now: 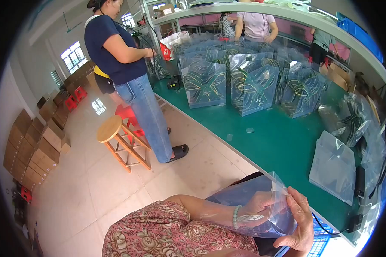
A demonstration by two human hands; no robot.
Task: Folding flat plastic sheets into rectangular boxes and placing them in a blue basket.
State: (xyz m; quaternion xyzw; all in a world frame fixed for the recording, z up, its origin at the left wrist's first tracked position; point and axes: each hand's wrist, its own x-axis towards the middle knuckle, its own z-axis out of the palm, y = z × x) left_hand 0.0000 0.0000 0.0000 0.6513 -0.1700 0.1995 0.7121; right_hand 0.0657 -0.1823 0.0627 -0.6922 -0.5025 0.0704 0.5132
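Low at the right of the head view, both my hands are at a clear, bluish folded plastic bag point(240, 188). My left hand point(261, 207), with a pale green bead bracelet point(236, 216) at the wrist, shows through the film, its fingers bent against the plastic. Glare blurs its fingertips, and I cannot tell whether it is inside the bag or behind it. My right hand point(302, 220) grips the bag's right edge; its fingers lie on the film and its thumb stands apart lower down. Nearest on the table is a stack of flat clear plastic pieces point(333, 167).
Several clear bags with green-and-gold cords point(255, 88) stand on the green table point(261, 137). A blue basket point(321, 242) is beneath its edge. A person in a navy top point(116, 51) stands at left, near a wooden stool point(111, 128). Cartons point(43, 154) line the wall.
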